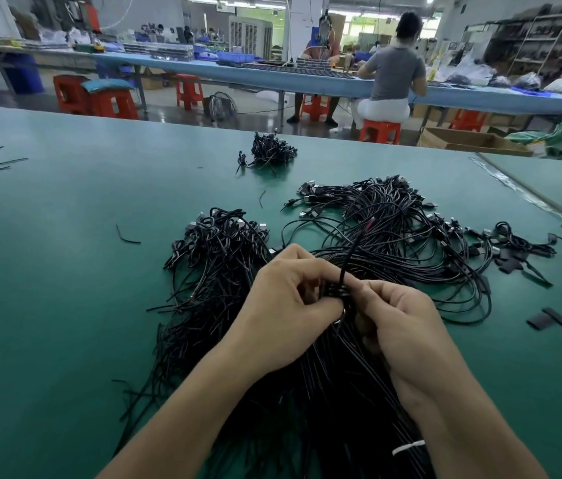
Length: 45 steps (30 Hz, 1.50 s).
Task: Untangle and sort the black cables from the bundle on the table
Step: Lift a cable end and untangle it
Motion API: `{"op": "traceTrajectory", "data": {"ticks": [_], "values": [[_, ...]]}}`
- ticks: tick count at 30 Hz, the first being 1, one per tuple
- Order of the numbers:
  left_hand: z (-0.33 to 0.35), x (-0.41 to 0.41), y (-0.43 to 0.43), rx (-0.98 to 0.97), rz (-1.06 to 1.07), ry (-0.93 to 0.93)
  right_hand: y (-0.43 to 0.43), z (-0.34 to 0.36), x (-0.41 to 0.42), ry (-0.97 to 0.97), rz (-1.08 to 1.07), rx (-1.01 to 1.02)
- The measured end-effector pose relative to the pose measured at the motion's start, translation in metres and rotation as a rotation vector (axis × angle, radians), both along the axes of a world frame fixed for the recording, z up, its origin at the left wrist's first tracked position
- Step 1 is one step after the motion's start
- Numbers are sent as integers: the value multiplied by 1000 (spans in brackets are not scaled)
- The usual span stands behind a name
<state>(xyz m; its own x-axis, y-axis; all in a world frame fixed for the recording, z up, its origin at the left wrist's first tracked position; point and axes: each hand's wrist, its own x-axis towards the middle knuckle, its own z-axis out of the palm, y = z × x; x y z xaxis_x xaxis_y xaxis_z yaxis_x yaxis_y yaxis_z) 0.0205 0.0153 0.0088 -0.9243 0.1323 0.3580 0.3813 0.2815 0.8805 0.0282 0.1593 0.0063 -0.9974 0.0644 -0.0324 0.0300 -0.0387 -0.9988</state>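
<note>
Forearms first, coming in from the bottom edge, with cable tails running under them and a white tie [409, 448] at the lower right. Biggest thing on view is the green table [65, 271]. Across its middle sprawls the bundle [393, 243] of black cables, loose loops right of centre and a denser heap [217, 243] to the left. A small pile [270, 152], sorted by the look of it, sits well apart at upper centre.

Now the hands: left hand [283, 305] and right hand [407, 326] meet at centre frame, fingers curled, both pinching the same few strands. One cable [350, 257] rises from the pinch toward the loops.

Risk as I see it: tug that strand hard and its far end snags, cinching the tangle or dragging loops into the left heap. My fingertips are tucked out of sight, so I can't tell how many strands I hold, and the tails are cut off at the bottom.
</note>
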Motion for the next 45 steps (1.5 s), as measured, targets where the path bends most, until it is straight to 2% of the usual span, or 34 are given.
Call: {"op": "traceTrajectory", "data": {"ticks": [4, 5, 8, 11, 16, 20, 27, 30, 33, 36, 40, 45], "values": [[4, 8, -2, 145, -302, -156, 6, 3, 0, -15, -54, -41], [3, 8, 0, 161, -302, -164, 7, 3, 0, 2, -78, -27], [-2, 3, 4, 96, -160, -78, 3, 0, 0, 54, -114, 60], [-7, -2, -1, 27, -110, -7, 1, -4, 0, 73, -164, 135], [-16, -8, -6, 14, 25, -121, 2, 1, 1, 157, -150, 203], [-18, -10, -5, -25, 52, -149, -5, 2, 5, 112, -51, 96], [-11, -8, -4, 118, 38, -138, -10, 4, 8, -90, 117, -163], [-4, -8, -3, 283, 41, -173, -14, 3, 9, -184, 224, -257], [1, -6, -3, 407, -9, -194, -15, -2, 6, -251, 232, -254], [0, -4, -3, 349, -45, -136, -11, -6, 4, -253, 205, -220], [-1, -3, -5, 188, -80, -65, -8, -3, 4, -154, 140, -143], [3, -1, -9, 94, -31, 27, -7, -3, 4, -107, 50, -91]]}}
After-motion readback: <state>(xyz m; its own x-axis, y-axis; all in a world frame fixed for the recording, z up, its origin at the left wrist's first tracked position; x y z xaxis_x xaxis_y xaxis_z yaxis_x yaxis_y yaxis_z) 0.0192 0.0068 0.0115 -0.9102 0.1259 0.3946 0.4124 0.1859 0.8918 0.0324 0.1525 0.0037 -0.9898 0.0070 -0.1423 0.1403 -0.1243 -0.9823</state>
